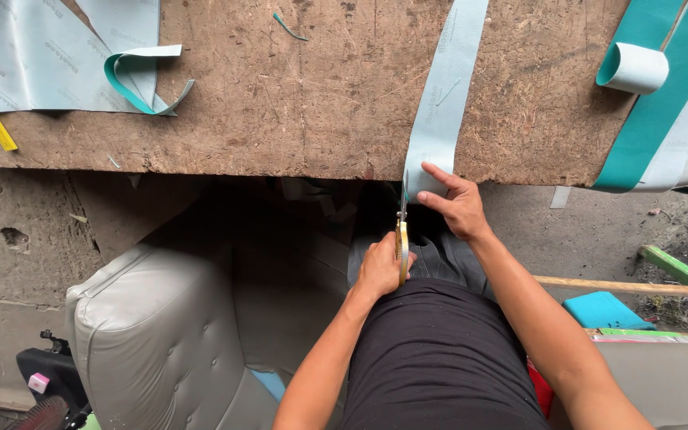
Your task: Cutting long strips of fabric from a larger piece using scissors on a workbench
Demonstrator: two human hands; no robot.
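pale grey strip (442,103), yellow-handled scissors (401,247)

Soft, even daylight falls on the wooden worktable (304,95), bright without glare. Just below the fingers of the right hand (459,209), the space under the table edge lies in deep shadow. The picture is sharp around the fingers; straight lines bow slightly toward the frame edges, a wide-lens distortion.

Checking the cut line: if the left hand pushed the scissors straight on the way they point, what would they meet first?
Probably the pale strip, at its lower edge beside the right hand.
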